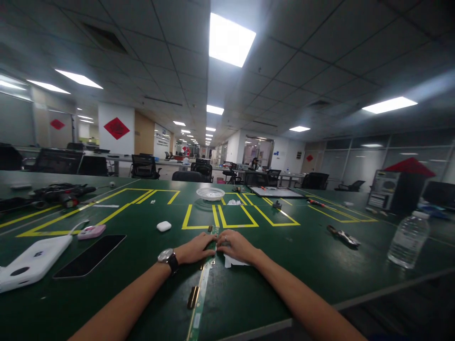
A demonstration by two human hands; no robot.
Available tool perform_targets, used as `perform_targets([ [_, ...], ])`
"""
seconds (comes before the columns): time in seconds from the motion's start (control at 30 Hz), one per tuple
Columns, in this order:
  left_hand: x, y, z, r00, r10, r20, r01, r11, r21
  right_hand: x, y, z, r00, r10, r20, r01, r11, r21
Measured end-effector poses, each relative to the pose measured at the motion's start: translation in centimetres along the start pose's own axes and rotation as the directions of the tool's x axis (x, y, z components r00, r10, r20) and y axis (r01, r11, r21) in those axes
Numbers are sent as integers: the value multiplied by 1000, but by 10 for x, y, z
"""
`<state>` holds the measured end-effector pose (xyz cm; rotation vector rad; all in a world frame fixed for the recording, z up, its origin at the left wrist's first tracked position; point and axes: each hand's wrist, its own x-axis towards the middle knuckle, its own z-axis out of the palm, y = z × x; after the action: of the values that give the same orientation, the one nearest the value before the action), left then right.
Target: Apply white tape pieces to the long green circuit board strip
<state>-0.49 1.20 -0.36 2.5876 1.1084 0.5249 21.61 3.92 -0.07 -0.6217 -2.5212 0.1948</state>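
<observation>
A long, narrow green circuit board strip with copper-coloured flex tabs lies lengthwise on the green table in front of me. My left hand, with a watch on its wrist, grips the strip's left edge near its far end, thumb and forefinger against it. Across the strip, my right hand has its fingers bent and pinched together at the right edge; whatever is between the fingertips is hidden. Some white paper lies under the right palm.
To the left are a phone, a white power bank, a pink case and a white earbud case. Beyond my hands stands a white basket. A water bottle and a metal tool are at right.
</observation>
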Motion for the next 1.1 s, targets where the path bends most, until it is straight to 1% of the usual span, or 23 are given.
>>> perform_targets([
  [0.03,1,-1,-1,1000,8,-20,-9,1000,-10,0,-3,-2,1000,-19,-4,19,1000,9],
  [0.1,2,-4,-3,994,1,-111,-1,1000,5,1,-9,-5,999,-50,15,49,999,20],
  [0.2,5,-12,-5,956,-48,-290,81,991,104,3,-16,-5,984,-110,142,110,994,8],
  [0.23,5,-15,-5,941,-61,-332,111,985,135,4,-16,-4,974,-129,186,131,991,1],
  [0.3,5,-21,-5,927,-74,-369,147,973,175,5,-12,-3,964,-138,229,148,988,-30],
  [0.33,5,-23,-5,924,-77,-374,156,970,186,5,-7,-3,967,-115,228,133,989,-62],
  [0.37,5,-24,-5,924,-79,-375,161,968,192,4,0,-5,974,-64,217,90,990,-110],
  [0.4,5,-24,-4,925,-80,-372,163,967,197,2,8,-7,980,31,195,4,984,-176],
  [0.43,5,-23,-4,926,-82,-369,167,964,206,-1,17,-11,975,150,161,-108,963,-247],
  [0.47,4,-22,-4,927,-84,-365,174,960,219,-6,27,-16,948,298,113,-249,914,-319],
  [0.5,4,-20,-4,928,-88,-361,182,955,234,-12,37,-21,881,471,44,-420,822,-384],
  [0.53,3,-18,-4,930,-92,-357,191,949,251,-18,47,-27,830,557,-16,-513,752,-414],
  [0.63,2,-15,-4,937,-102,-334,208,932,298,-38,69,-40,704,695,-146,-675,590,-443],
  [0.7,2,-14,-2,944,-102,-313,207,924,322,-46,77,-43,638,743,-203,-736,511,-443],
  [0.73,1,-14,-1,948,-100,-301,202,921,333,-49,79,-42,614,758,-220,-755,484,-442],
  [0.8,1,-15,1,956,-90,-279,189,916,354,-50,81,-39,584,777,-234,-777,452,-438],
  [0.87,1,-15,3,963,-81,-258,176,913,369,-50,82,-35,568,790,-233,-787,438,-434],
  [1.03,1,-16,5,972,-83,-221,163,913,374,-52,80,-32,545,823,-157,-802,458,-385],
  [1.1,1,-17,5,973,-82,-216,160,915,370,-52,78,-35,543,826,-154,-808,463,-364],
])
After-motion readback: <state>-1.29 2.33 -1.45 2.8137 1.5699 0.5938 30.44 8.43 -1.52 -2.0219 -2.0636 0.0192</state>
